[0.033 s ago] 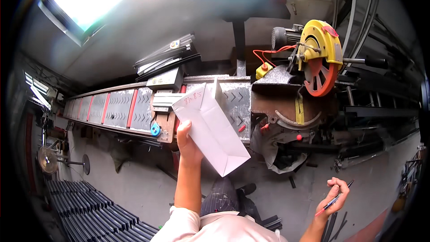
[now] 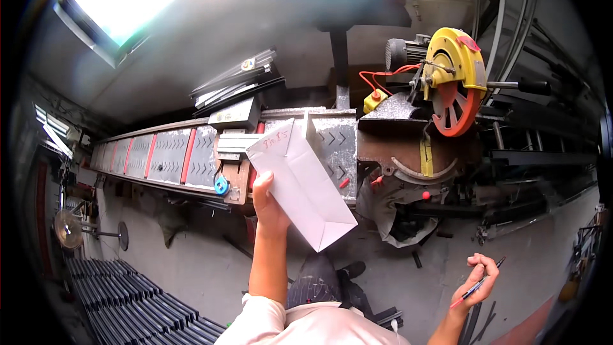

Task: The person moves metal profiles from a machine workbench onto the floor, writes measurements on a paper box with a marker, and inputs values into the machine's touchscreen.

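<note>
My left hand (image 2: 269, 203) grips a white folded paper packet (image 2: 306, 195) by its left edge, thumb on top. Red handwriting marks the packet's upper end, and it is held tilted in front of the bench. Off to the lower right, my right hand (image 2: 476, 279) is closed around a pen (image 2: 477, 286) with a dark tip and a red end. Behind the packet runs a long roller-like bench (image 2: 172, 147) with grey panels and red strips. A blue tape measure (image 2: 221, 185) rests at the bench's front edge.
A yellow cut-off saw (image 2: 454, 80) with an orange guard stands on a rusty round base at the right. Dark metal bars (image 2: 140, 297) lie in rows at lower left. Metal profiles (image 2: 239, 80) are stacked behind the bench. A grey sack (image 2: 405, 220) hangs below the saw.
</note>
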A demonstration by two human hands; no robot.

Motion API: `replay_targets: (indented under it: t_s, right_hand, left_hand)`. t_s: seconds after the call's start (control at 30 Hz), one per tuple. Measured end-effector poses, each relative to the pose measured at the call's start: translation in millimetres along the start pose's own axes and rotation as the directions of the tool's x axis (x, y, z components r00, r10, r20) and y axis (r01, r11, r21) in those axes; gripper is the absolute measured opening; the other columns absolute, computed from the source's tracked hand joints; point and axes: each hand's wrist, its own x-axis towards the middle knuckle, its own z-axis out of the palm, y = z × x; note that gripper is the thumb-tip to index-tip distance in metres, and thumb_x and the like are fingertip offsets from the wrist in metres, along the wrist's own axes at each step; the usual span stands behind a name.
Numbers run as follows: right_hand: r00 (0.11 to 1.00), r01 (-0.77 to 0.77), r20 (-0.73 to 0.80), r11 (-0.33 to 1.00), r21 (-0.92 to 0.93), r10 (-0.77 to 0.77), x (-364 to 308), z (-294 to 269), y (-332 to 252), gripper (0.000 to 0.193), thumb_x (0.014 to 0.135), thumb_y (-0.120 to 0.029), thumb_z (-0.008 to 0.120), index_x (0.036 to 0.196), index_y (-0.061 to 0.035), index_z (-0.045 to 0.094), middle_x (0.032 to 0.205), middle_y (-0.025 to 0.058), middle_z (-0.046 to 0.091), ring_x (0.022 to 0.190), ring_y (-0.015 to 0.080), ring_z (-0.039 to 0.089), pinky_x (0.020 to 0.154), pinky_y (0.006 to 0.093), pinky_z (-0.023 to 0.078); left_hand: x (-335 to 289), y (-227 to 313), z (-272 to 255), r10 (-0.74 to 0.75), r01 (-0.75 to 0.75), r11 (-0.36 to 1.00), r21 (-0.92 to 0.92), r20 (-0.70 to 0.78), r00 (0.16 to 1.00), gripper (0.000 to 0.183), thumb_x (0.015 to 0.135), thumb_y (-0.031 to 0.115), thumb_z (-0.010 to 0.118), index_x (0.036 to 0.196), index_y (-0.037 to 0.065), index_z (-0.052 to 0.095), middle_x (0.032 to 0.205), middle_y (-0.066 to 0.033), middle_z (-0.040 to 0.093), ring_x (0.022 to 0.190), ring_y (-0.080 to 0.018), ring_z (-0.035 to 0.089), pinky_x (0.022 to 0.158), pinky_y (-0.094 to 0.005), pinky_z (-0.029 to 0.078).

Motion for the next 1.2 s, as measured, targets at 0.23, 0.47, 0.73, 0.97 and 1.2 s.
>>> replay_targets:
  t_s: [0.23,0.47,0.73,0.97,1.2]
  right_hand:
    - [1.0,0.0,-0.027,1.0,-0.001,0.0,-10,-9,-4,0.009,0.1,-0.002,0.049,0.104,0.0026,0.055,0.087,0.0124,0.061,0.08,0.0212,0.058,0.068,0.0299,0.049]
    - [0.998,-0.036,-0.041,0.999,0.025,0.037,-10,-12,-9,0.009,0.098,0.001,0.05,0.105,0.0029,0.055,0.088,0.0129,0.061,0.08,0.0201,0.059,0.068,0.0296,0.05]
    - [0.997,-0.046,-0.063,0.997,0.059,0.05,-2,3,-20,0.01,0.098,0.0,0.05,0.106,0.0034,0.055,0.089,0.0124,0.062,0.077,0.0179,0.059,0.07,0.0293,0.051]
    - [0.996,-0.008,-0.093,0.999,0.044,0.013,32,55,-44,0.011,0.099,-0.003,0.051,0.107,0.0031,0.056,0.09,0.0119,0.062,0.078,0.0171,0.06,0.072,0.0285,0.052]
    - [0.995,-0.077,-0.045,0.985,0.152,0.085,76,143,-73,0.018,0.103,-0.011,0.05,0.112,0.0028,0.056,0.09,0.0098,0.064,0.081,0.0151,0.061,0.074,0.0273,0.051]
  left_hand:
    - [-3,-7,6,-0.04,0.041,0.999,-0.014,0.066,0.997,0.062,0.087,0.034,0.059,0.138,0.002,0.046,0.125,-0.0129,0.061,0.113,-0.0262,0.062,0.097,-0.0415,0.051]
    - [-12,-6,11,-0.066,0.067,0.997,-0.027,0.018,0.998,0.057,0.085,0.032,0.057,0.132,0.001,0.048,0.12,-0.0134,0.062,0.109,-0.0261,0.063,0.094,-0.0411,0.051]
    - [-27,-14,16,-0.192,0.193,0.976,-0.097,0.023,0.981,0.058,0.086,0.03,0.063,0.132,0.0,0.047,0.119,-0.0139,0.062,0.109,-0.0274,0.064,0.096,-0.0422,0.052]
    - [30,-24,8,-0.28,0.281,0.96,0.003,0.095,0.955,0.064,0.085,0.035,0.061,0.135,-0.004,0.048,0.119,-0.0172,0.064,0.106,-0.0284,0.066,0.095,-0.0416,0.053]
    - [100,-6,16,-0.334,0.339,0.941,-0.006,0.157,0.929,0.062,0.083,0.029,0.068,0.133,-0.002,0.047,0.116,-0.0125,0.063,0.104,-0.0225,0.065,0.09,-0.0362,0.054]
